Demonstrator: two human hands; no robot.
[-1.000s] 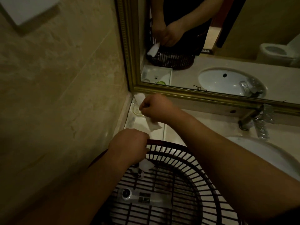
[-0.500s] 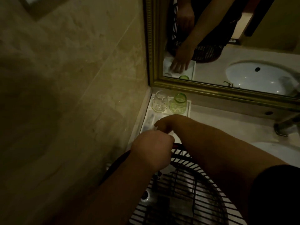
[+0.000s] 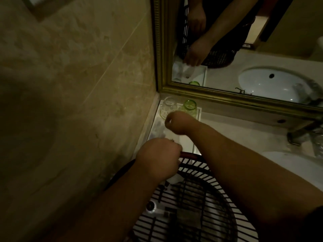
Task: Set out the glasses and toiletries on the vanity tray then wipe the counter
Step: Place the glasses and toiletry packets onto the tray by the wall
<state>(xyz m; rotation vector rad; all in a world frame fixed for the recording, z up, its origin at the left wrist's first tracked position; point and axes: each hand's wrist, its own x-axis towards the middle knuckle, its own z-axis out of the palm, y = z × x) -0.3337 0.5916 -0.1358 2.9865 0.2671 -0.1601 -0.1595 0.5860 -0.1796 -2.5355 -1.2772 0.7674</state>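
Observation:
A white vanity tray (image 3: 197,119) lies in the counter's corner against the wall. At its back stand a clear glass (image 3: 168,106) and a green glass (image 3: 189,105). Small packets (image 3: 157,130) lie along the tray's left side. My right hand (image 3: 180,122) hovers over the tray just in front of the glasses, fingers curled; the mirror shows a white sachet in its grip. My left hand (image 3: 159,159) grips the rim of a dark wire basket (image 3: 201,198), which holds a white tube (image 3: 153,208) and other items.
A gold-framed mirror (image 3: 244,49) runs along the back of the counter. The white sink (image 3: 288,161) and a metal faucet (image 3: 300,133) are to the right. A tiled wall (image 3: 78,102) closes the left side.
My right hand dipped low over the front of the tray, then rose and moved back toward the glasses. My left hand kept its grip on the basket rim. The view shifted left.

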